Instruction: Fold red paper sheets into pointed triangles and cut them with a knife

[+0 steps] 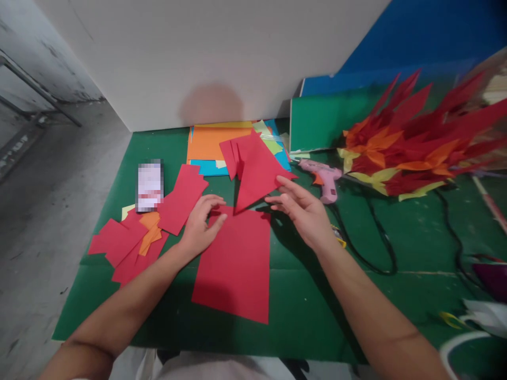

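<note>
Folded red paper [257, 171] hangs pinched between right fingers [288, 186].

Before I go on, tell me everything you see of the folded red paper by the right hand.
The folded red paper is thin matte paper, creased into a pointed triangle with layered flaps at its upper left. Its tip points down at the flat red sheet, above which it seems raised. The right hand touches its right edge with fingertips; a pinch cannot be confirmed.
</note>
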`<state>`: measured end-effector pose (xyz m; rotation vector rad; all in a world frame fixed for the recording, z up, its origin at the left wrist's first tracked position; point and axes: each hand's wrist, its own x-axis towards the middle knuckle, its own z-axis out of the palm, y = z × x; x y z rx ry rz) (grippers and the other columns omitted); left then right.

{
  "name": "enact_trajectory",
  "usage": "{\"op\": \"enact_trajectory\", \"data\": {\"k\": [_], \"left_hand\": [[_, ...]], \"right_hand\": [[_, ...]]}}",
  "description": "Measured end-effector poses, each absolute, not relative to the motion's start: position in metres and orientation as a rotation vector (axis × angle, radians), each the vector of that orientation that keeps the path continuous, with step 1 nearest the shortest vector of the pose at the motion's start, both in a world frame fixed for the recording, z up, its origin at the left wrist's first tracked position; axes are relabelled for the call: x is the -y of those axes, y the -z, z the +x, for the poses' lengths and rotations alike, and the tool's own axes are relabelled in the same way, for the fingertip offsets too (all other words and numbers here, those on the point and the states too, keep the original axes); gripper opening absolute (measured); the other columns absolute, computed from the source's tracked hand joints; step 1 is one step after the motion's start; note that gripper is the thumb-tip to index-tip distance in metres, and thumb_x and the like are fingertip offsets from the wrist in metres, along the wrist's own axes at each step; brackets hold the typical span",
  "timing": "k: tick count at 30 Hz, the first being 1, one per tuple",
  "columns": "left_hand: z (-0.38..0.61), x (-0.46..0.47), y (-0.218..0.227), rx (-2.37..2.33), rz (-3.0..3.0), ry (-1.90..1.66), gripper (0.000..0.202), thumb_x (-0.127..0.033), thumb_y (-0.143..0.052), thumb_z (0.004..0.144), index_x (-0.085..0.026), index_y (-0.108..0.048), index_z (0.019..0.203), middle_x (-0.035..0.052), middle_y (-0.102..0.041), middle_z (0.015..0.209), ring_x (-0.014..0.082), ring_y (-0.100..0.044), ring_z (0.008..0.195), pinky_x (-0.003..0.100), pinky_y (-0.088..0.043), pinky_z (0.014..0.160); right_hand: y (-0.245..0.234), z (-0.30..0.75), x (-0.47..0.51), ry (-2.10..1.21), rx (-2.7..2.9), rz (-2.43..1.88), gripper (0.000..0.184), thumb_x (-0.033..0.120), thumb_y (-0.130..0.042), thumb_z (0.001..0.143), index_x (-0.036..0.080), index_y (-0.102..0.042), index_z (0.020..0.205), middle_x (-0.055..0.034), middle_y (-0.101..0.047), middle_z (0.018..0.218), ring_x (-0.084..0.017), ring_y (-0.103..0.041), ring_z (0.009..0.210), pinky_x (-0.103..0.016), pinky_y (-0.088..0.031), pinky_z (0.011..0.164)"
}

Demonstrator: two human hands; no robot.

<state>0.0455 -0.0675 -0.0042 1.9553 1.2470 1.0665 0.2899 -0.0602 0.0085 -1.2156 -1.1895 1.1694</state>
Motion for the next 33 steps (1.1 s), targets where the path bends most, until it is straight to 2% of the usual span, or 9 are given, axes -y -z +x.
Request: {"op": "enact_trajectory", "data": {"k": [5, 11, 15, 20, 22, 24, 26, 30, 33], "left_hand": [[0.047, 0.071, 0.002, -1.205, 2.381, -0.613, 0.051, -0.04, -0.06, 0.086, -0.02, -0.047, 0.131, 0.0148, -0.045, 0.142, 0.0325, -0.033, 0.138, 0.054, -0.029, 0.111], [0.05, 0.072, 0.001, -1.239, 2.48, -0.466, 0.053, -0.047, -0.056, 0.088, -0.019, -0.048, 0.133, 0.0166, -0.041, 0.145, 0.0335, -0.038, 0.134, 0.052, -0.032, 0.109], [0.05, 0.073, 0.001, -1.269, 2.477, -0.457, 0.05, -0.047, -0.053, 0.09, -0.018, -0.05, 0.13, 0.0171, -0.041, 0.142, 0.0329, -0.039, 0.132, 0.05, -0.035, 0.106], [0.049, 0.074, -0.003, -1.246, 2.515, -0.415, 0.068, -0.064, -0.057, 0.08, -0.017, -0.052, 0.129, 0.0156, -0.047, 0.135, 0.0338, -0.042, 0.124, 0.052, -0.033, 0.106], [0.05, 0.075, -0.005, -1.229, 2.524, -0.392, 0.077, -0.071, -0.057, 0.075, -0.018, -0.051, 0.13, 0.0153, -0.046, 0.136, 0.0351, -0.042, 0.123, 0.053, -0.033, 0.105], [0.049, 0.075, -0.005, -1.226, 2.518, -0.397, 0.079, -0.073, -0.057, 0.073, -0.019, -0.05, 0.131, 0.015, -0.046, 0.136, 0.0351, -0.042, 0.124, 0.053, -0.033, 0.105], [0.049, 0.074, -0.004, -1.228, 2.506, -0.421, 0.079, -0.071, -0.058, 0.075, -0.019, -0.046, 0.134, 0.0146, -0.047, 0.136, 0.034, -0.041, 0.125, 0.051, -0.031, 0.107], [0.05, 0.074, 0.0, -1.231, 2.487, -0.447, 0.08, -0.067, -0.059, 0.076, -0.017, -0.041, 0.136, 0.0145, -0.048, 0.133, 0.0327, -0.042, 0.125, 0.05, -0.03, 0.108], [0.05, 0.074, 0.002, -1.271, 2.453, -0.484, 0.08, -0.063, -0.064, 0.075, -0.017, -0.04, 0.136, 0.0155, -0.047, 0.129, 0.0337, -0.043, 0.123, 0.052, -0.034, 0.106]], "right_hand": [[-0.008, 0.287, 0.064, -1.282, 1.34, -1.14, 0.059, 0.041, -0.061, 0.087, 0.039, -0.039, 0.142, -0.0047, -0.045, 0.147, -0.024, -0.059, 0.118, -0.042, -0.054, 0.092], [0.0, 0.287, 0.061, -1.331, 1.404, -1.124, 0.047, 0.04, -0.057, 0.09, 0.035, -0.049, 0.136, -0.0025, -0.047, 0.145, -0.023, -0.055, 0.123, -0.048, -0.046, 0.104], [0.002, 0.285, 0.054, -1.317, 1.356, -1.086, 0.052, 0.039, -0.056, 0.09, 0.036, -0.043, 0.14, -0.0026, -0.047, 0.145, -0.023, -0.051, 0.127, -0.051, -0.038, 0.109], [0.0, 0.287, 0.047, -1.256, 1.377, -1.027, 0.067, 0.041, -0.061, 0.086, 0.042, -0.03, 0.145, 0.0037, -0.019, 0.159, -0.023, -0.031, 0.141, -0.046, -0.031, 0.114], [-0.003, 0.29, 0.051, -1.24, 1.454, -1.094, 0.064, 0.041, -0.059, 0.087, 0.039, -0.032, 0.145, 0.0, -0.032, 0.155, -0.023, -0.04, 0.136, -0.046, -0.037, 0.11], [-0.007, 0.291, 0.058, -1.194, 1.596, -1.185, 0.049, 0.039, -0.052, 0.091, 0.032, -0.045, 0.14, -0.005, -0.056, 0.137, -0.024, -0.056, 0.122, -0.047, -0.045, 0.103], [-0.01, 0.29, 0.066, -1.033, 1.821, -1.285, 0.036, 0.036, -0.048, 0.093, 0.027, -0.059, 0.126, -0.0066, -0.066, 0.123, -0.025, -0.062, 0.112, -0.047, -0.048, 0.099], [-0.009, 0.282, 0.076, -0.543, 2.254, -1.325, 0.036, 0.03, -0.052, 0.091, 0.018, -0.06, 0.124, -0.0121, -0.065, 0.124, -0.03, -0.058, 0.116, -0.051, -0.046, 0.099], [-0.006, 0.276, 0.078, -0.422, 2.366, -1.261, 0.04, 0.03, -0.057, 0.088, 0.017, -0.056, 0.126, -0.0132, -0.065, 0.121, -0.03, -0.059, 0.112, -0.05, -0.05, 0.094]]}}
